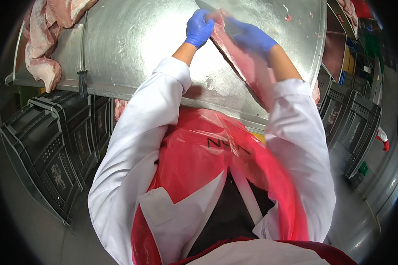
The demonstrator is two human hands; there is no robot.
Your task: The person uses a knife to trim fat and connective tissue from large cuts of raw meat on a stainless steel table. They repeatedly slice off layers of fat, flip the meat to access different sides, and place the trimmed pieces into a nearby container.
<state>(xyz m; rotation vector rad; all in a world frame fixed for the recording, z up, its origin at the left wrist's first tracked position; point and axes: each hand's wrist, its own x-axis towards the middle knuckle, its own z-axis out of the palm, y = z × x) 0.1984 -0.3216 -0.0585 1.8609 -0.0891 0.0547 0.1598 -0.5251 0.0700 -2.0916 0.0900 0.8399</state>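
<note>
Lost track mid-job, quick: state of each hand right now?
Left hand: closed, holding the end of the meat strip.
Right hand: blurred, apparently closed on the knife.

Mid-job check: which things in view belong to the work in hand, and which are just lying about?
In use: left hand, gripping the long meat slab; right hand, blurred, beside it; dark blade-like shape, probably a knife; metal table.
Apparently lying about: meat pieces at left; black-handled tool; dark crates both sides.

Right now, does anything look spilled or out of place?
Small scraps lie on the table beyond the right hand, odd because they're apart from the meat strip. At left, a meat piece reaches the table's front edge. Nothing else stands out.
</note>
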